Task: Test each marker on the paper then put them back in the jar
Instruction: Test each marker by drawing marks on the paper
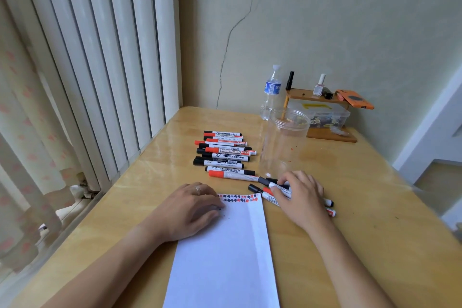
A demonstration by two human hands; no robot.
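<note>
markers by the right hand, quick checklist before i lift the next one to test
1. Right hand on the loose markers: ok, fingers rest on them; a closed grip: cannot tell.
2. Left hand steadying the paper: ok.
3. Blank space below the test marks: ok.
4. Jar upright, open, empty: ok.
5. Caps on the loose markers: cannot tell.

Soft daylight from window side at left, evenly bright. Glare streaks on table near the blinds. Wide-angle bowing at edges, corners slightly soft.
</note>
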